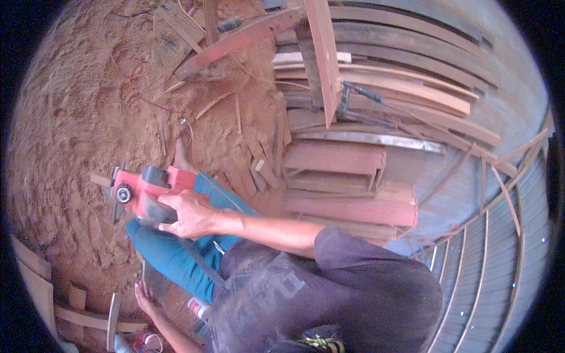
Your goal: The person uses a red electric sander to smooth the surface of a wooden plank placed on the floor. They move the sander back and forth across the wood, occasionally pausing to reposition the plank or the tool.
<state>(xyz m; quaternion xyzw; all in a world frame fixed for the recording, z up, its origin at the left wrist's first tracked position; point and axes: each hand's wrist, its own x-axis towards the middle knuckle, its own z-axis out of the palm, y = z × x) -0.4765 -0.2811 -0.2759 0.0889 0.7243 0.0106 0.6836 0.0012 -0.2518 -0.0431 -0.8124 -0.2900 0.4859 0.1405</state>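
My right hand is closed around the rear of a red and black power tool that looks like an electric hand planer. The tool is held above my legs in teal trousers, with a round black knob on its far-left side. Beyond its left end pokes the tip of a wooden piece; whether they touch I cannot tell. Lower left, my left hand holds nothing, its fingers stretched out beside a greyish flat piece. My bare foot rests on the sawdust.
Sawdust covers the ground at left, crossed by a thin reddish cord. Long boards lie stacked at upper right, near a clamp-like metal frame and an upright plank. A white-and-red container sits beside my body.
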